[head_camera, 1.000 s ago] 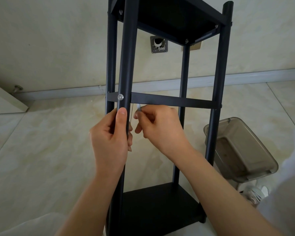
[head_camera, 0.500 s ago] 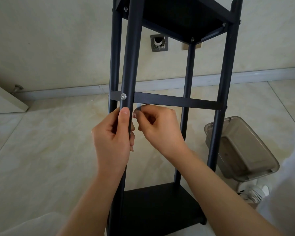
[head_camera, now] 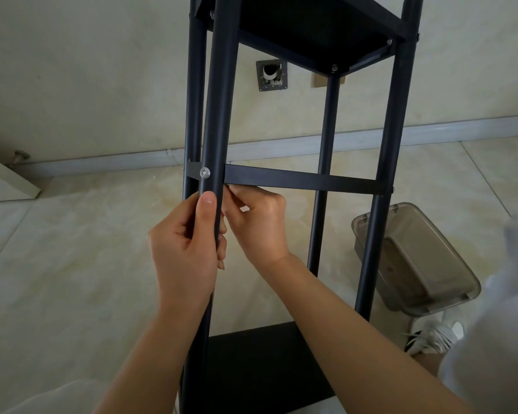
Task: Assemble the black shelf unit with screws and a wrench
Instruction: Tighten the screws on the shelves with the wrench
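Note:
The black shelf unit stands upright on the tiled floor, with a top shelf and a bottom shelf. A silver screw sits in the near left post where the flat crossbar meets it. My left hand grips this post just below the screw, thumb on its front. Behind the post, my right hand is tucked under the crossbar, fingers pinching a small metal wrench that is almost entirely hidden.
A translucent grey plastic box lies tilted on the floor at the right, beside a white shoe. A metal wall fitting shows behind the frame. The corner of a pale cabinet juts in at the left.
My right hand has moved up closer under the crossbar, and the wrench's silver tip is now more hidden. My left hand keeps its grip on the post.

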